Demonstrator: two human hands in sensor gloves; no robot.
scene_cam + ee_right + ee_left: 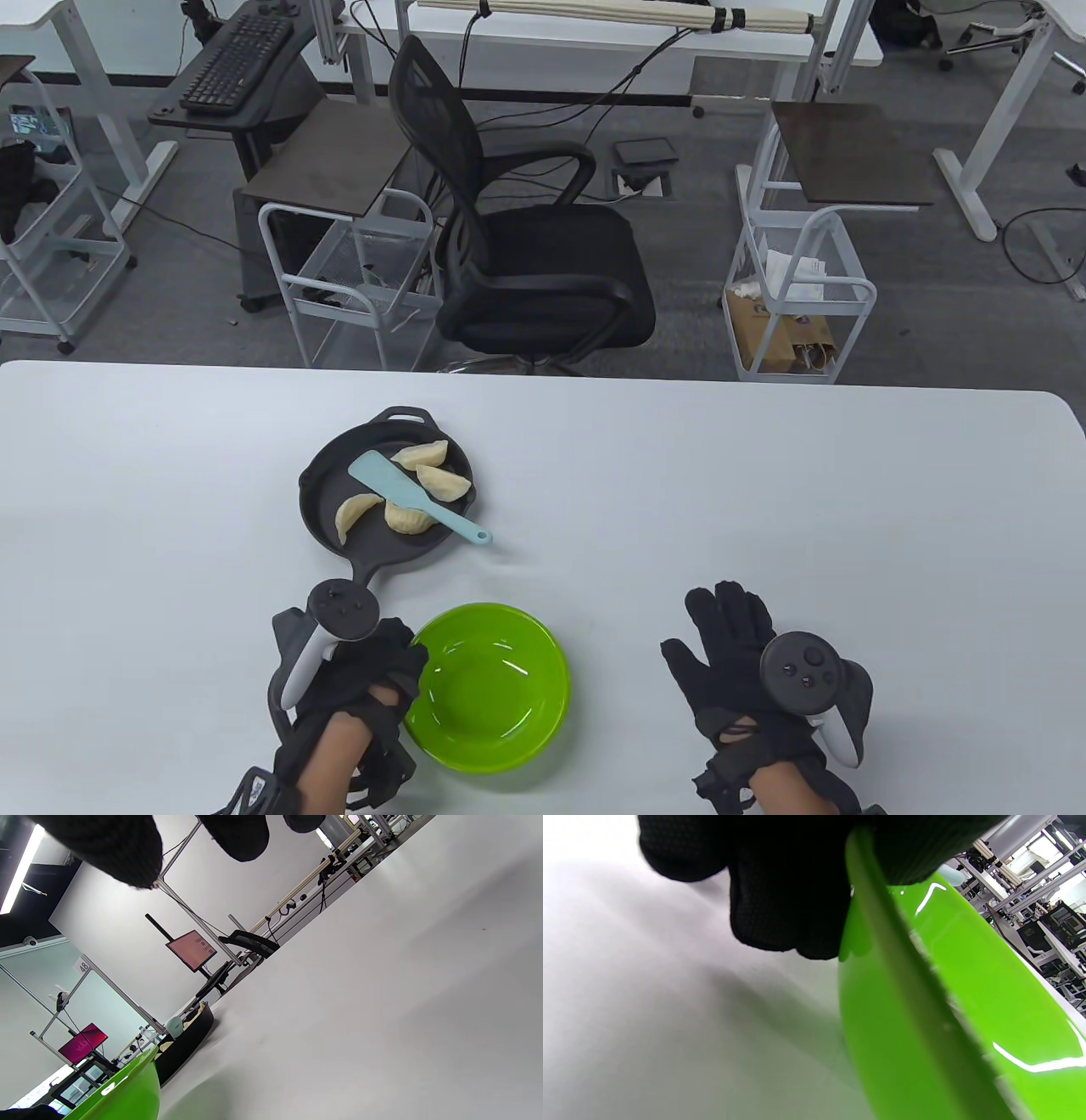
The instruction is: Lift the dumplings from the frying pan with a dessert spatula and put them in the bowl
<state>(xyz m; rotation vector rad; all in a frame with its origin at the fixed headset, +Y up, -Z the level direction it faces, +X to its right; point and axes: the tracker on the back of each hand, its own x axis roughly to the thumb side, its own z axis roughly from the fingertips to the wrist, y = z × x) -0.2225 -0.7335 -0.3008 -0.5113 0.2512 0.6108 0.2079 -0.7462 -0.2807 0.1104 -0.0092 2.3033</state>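
A black frying pan (327,501) sits left of centre on the white table, its handle pointing toward me. Several pale dumplings (443,480) lie in it. A teal dessert spatula (399,486) rests across the pan, its handle end (479,535) over the pan's near right rim. An empty green bowl (492,692) stands near the front edge. My left hand (386,671) pinches the bowl's left rim (865,899), thumb inside and fingers (785,899) outside. My right hand (721,649) lies flat with spread fingers on the table, right of the bowl, holding nothing.
The white table (764,509) runs wide to the right and left. Beyond its far edge stand a black office chair (526,255) and white wire carts (356,280). In the right wrist view the bowl (123,1090) and pan (186,1043) show low at the left.
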